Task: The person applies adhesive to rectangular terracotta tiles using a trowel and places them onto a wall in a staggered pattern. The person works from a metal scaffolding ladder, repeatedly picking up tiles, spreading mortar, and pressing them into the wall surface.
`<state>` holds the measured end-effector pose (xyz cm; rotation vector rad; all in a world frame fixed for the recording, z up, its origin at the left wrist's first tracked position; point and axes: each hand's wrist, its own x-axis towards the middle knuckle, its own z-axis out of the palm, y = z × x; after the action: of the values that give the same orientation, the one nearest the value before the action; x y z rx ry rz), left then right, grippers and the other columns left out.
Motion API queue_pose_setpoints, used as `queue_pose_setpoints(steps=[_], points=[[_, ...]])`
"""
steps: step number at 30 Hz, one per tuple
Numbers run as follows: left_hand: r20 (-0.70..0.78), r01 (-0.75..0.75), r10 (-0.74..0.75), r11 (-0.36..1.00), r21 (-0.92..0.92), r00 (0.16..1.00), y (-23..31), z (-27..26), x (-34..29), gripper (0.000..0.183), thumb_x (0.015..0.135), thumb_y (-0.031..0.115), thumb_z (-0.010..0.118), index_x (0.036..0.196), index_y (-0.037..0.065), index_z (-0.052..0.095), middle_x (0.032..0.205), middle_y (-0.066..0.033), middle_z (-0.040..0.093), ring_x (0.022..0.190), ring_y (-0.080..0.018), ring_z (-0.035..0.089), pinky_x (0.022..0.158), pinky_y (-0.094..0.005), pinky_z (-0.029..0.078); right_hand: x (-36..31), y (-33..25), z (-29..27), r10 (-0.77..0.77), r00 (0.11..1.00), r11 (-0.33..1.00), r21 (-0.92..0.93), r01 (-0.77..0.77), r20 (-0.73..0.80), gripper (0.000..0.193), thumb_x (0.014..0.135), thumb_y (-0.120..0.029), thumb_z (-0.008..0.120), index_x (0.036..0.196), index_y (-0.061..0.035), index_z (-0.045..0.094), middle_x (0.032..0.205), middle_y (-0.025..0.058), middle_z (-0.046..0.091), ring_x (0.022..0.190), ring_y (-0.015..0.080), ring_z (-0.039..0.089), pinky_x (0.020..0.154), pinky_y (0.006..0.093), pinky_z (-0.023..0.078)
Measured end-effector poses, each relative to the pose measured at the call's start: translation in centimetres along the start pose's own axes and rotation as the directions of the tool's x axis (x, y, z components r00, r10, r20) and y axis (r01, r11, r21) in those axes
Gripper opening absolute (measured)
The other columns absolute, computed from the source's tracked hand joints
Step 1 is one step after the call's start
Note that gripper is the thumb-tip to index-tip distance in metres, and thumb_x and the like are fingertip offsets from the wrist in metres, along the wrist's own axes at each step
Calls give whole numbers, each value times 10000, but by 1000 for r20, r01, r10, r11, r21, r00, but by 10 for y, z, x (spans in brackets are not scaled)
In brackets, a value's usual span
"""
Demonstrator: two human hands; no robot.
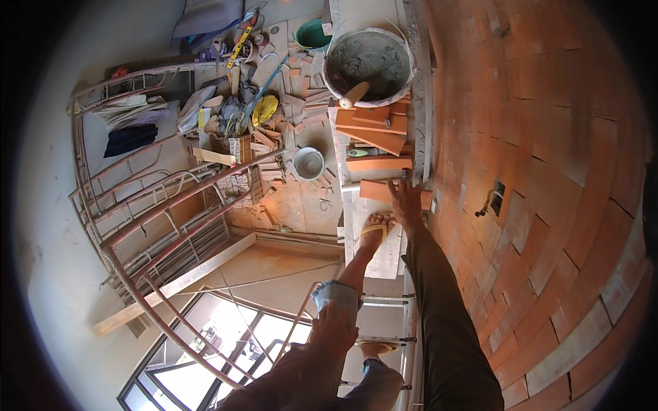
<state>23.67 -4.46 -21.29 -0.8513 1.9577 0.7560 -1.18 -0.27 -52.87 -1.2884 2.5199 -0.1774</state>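
Note:
My right hand [407,205], at the end of a dark sleeve, lies over a narrow terracotta tile [374,190] on the plank. Its fingers are spread across the tile and touch it; their undersides are hidden. My left hand [332,330] rests on my bent knee, fingers laid along it, holding nothing. Beyond the right hand are more terracotta tiles [378,164], and a green-handled tool [358,153] lies among them. Farther along stands a bucket of grey mortar [373,58], with a wooden-handled tool [354,94] leaning in it.
A tiled wall [548,205] rises close on my right, with wires poking from a wall box [491,204]. My sandalled foot [377,229] stands on a narrow plank [384,264] above ladder-like rungs. Left are scaffold frames [171,212]; below, a white bucket [308,164] and stacked tiles.

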Motion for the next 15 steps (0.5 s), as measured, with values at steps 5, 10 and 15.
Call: queue_pose_setpoints(steps=[5,10,15], points=[[-446,-348,387,922,169,807,-15,128,320,306,917,343,593,1093,101,656,1133,-112,624,1094,-313,579,982,-458,449,67,-17,25,-73,996,997,-30,71,-54,412,857,-166,624,1265,-145,572,1090,99,575,1122,308,527,963,559,399],[-463,-406,454,891,206,762,-15,164,364,234,946,286,556,1031,115,691,1048,-87,676,1019,-288,617,940,-435,473,53,-8,56,-23,992,981,187,46,-122,440,829,-112,655,1264,-126,591,1093,115,543,1113,316,518,999,537,401],[-541,-570,286,665,-482,791,-3,145,374,170,922,278,592,1038,216,700,1037,-40,677,996,-244,608,892,-408,473,77,26,89,452,858,816,501,-288,-245,359,896,-134,635,1245,-62,593,1118,170,576,1089,379,549,999,514,421]])
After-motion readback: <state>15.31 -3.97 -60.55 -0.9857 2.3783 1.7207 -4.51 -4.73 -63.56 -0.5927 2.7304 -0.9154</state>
